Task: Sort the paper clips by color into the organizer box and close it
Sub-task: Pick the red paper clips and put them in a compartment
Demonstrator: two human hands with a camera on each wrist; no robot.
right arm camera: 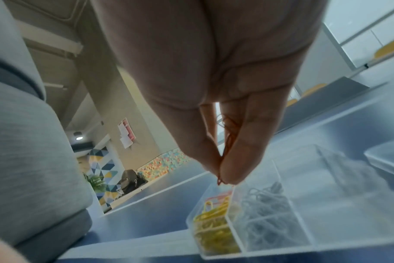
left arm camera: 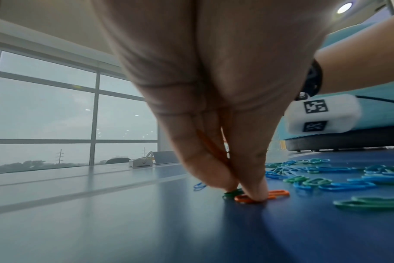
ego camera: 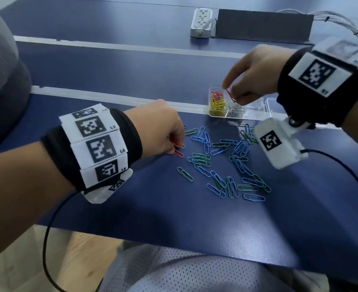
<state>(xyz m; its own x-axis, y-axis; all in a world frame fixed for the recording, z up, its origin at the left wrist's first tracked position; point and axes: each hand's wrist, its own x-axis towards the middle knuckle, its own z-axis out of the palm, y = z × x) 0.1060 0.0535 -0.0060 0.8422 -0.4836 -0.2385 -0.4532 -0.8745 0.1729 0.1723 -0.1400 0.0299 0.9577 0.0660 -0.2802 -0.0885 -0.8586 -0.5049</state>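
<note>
Fingers of the left hand (ego camera: 163, 127) are drawn together in a tight pinch, tips down on the blue table (ego camera: 131, 207), and in the left wrist view a fingertip (left arm camera: 255, 190) presses on an orange-red paper clip (left arm camera: 262, 195) lying flat, with a green clip (left arm camera: 233, 193) touching it just behind; more orange wire shows tucked up between the fingers, so this hand is carrying clips while it reaches for another. Over at the clear organizer box (ego camera: 249, 116), the right hand (ego camera: 256, 74) hovers above the compartments, thumb and fingers closed to a narrow pinch on a small bunch of red clips (ego camera: 230, 94) that dangles from the tips; the right wrist view shows the same red wire squeezed between thumb and finger (right arm camera: 241, 160), clear of the box walls. Inside the box, red clips (ego camera: 216, 94) sit in the far left cell, yellow clips (ego camera: 217, 106) in the near left cell, and silver clips (ego camera: 236, 108) in the cell beside the yellow. Its lid (ego camera: 275, 106) lies open to the right. Scattered blue and green clips (ego camera: 222, 165) lie loose on the table between the two hands. A white power strip (ego camera: 202, 22) sits at the far side.
</note>
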